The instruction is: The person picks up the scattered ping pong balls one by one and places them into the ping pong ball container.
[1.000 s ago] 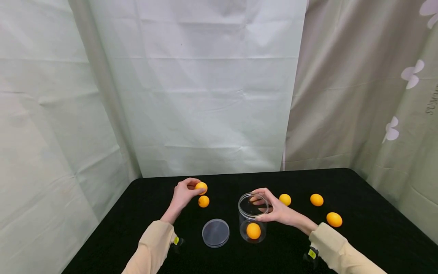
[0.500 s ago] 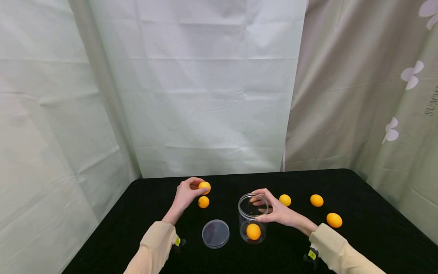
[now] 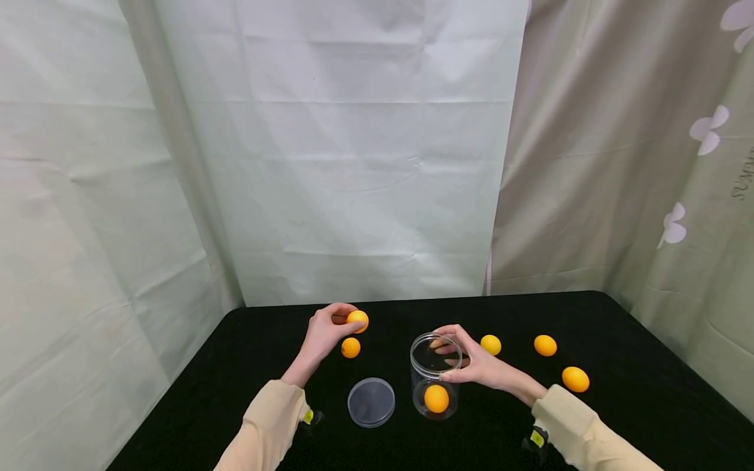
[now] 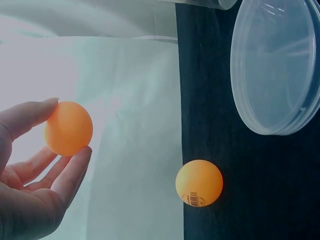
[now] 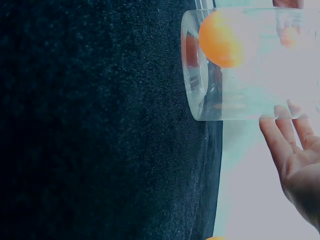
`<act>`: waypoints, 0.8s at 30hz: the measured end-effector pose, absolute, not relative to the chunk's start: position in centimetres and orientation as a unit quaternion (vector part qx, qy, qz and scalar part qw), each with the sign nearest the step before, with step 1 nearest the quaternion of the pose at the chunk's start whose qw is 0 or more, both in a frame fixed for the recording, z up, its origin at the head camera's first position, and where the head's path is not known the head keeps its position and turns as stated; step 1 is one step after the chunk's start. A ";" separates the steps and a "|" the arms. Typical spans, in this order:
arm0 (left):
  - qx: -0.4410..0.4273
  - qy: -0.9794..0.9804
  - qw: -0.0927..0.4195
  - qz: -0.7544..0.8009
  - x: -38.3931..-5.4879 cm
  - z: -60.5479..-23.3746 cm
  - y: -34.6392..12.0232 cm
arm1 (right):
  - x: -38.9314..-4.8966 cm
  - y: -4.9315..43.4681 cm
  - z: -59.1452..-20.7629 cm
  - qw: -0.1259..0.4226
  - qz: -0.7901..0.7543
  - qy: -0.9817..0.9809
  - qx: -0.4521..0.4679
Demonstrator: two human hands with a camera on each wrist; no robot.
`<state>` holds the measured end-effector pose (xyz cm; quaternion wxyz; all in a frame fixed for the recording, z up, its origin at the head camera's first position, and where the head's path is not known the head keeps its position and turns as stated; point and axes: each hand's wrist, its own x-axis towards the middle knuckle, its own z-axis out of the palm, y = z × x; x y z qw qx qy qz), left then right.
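My left hand [image 3: 323, 332] pinches an orange ping-pong ball [image 3: 357, 321] between thumb and fingertips, held above the black table. In the left wrist view the held ball [image 4: 69, 129] shows plainly between thumb and fingers. Just below it on the table lies a second ping-pong ball [image 3: 350, 347], which bears a printed mark. My right hand [image 3: 480, 362] grips a clear, lidless jar [image 3: 417, 383] near its rim, from the right side. The jar stands upright, and one ping-pong ball [image 3: 436, 398] rests at its bottom. In the right wrist view the fingers touch the jar wall [image 5: 240, 95].
A round translucent lid [image 3: 371, 402] lies left of the jar. Right of the jar are three more balls: one [image 3: 491, 344] behind the right hand, one [image 3: 545, 345] farther right, one [image 3: 575, 379] nearer the right sleeve. Pale curtains [image 3: 365, 163] hang behind the black table [image 3: 235, 366].
My left hand has drifted slightly to the right with the ping-pong ball still pinched. The right hand and jar have stayed in place.
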<state>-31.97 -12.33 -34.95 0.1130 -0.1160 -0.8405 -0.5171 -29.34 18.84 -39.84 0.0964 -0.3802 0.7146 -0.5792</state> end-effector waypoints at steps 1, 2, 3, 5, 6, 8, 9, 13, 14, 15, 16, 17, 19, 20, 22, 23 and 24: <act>-0.117 -0.839 0.111 -0.519 -31.9 -34.9 -12.3 | -29.4 18.8 -39.9 0.096 -0.578 0.714 -0.382; -0.118 -0.838 0.109 -0.521 -31.9 -34.8 -12.2 | -29.4 18.8 -39.9 0.095 -0.577 0.715 -0.383; -0.119 -0.838 0.107 -0.522 -31.8 -34.8 -12.2 | -29.5 18.8 -40.0 0.094 -0.576 0.715 -0.385; -0.123 -0.837 0.103 -0.524 -31.7 -34.6 -12.0 | -29.5 18.8 -40.0 0.094 -0.577 0.714 -0.385; -0.123 -0.836 0.101 -0.526 -31.6 -34.5 -12.0 | -29.5 18.8 -40.1 0.094 -0.576 0.715 -0.385; -0.126 -0.833 0.099 -0.529 -31.4 -34.3 -11.8 | -29.5 18.8 -40.0 0.094 -0.577 0.715 -0.384; -0.128 -0.832 0.099 -0.530 -31.3 -34.1 -11.8 | -29.4 18.8 -39.9 0.095 -0.579 0.714 -0.382; -0.143 -0.828 0.101 -0.533 -30.9 -33.7 -11.3 | -29.3 18.8 -39.9 0.098 -0.581 0.715 -0.376; -0.147 -0.827 0.102 -0.534 -30.9 -33.6 -11.2 | -29.2 18.8 -39.8 0.099 -0.582 0.715 -0.375; -0.151 -0.825 0.103 -0.534 -30.8 -33.6 -11.1 | -29.2 18.8 -39.8 0.100 -0.581 0.716 -0.375; -0.154 -0.825 0.104 -0.534 -30.7 -33.5 -11.0 | -29.2 18.8 -39.8 0.100 -0.580 0.716 -0.375; -0.157 -0.825 0.104 -0.533 -30.7 -33.4 -10.9 | -29.2 18.8 -39.8 0.100 -0.580 0.716 -0.375; -0.161 -0.824 0.105 -0.533 -30.6 -33.3 -10.7 | -29.2 18.8 -39.8 0.100 -0.579 0.717 -0.374; -0.161 -0.825 0.106 -0.532 -30.5 -33.2 -10.6 | -29.2 18.8 -39.7 0.100 -0.579 0.717 -0.374; -0.160 -0.825 0.106 -0.531 -30.4 -33.0 -10.4 | -29.3 18.8 -39.7 0.099 -0.578 0.719 -0.373; -0.160 -0.825 0.106 -0.531 -30.4 -33.0 -10.4 | -29.3 18.8 -39.7 0.099 -0.577 0.720 -0.372; -0.160 -0.825 0.106 -0.532 -30.4 -33.0 -10.3 | -29.3 18.8 -39.7 0.098 -0.576 0.721 -0.371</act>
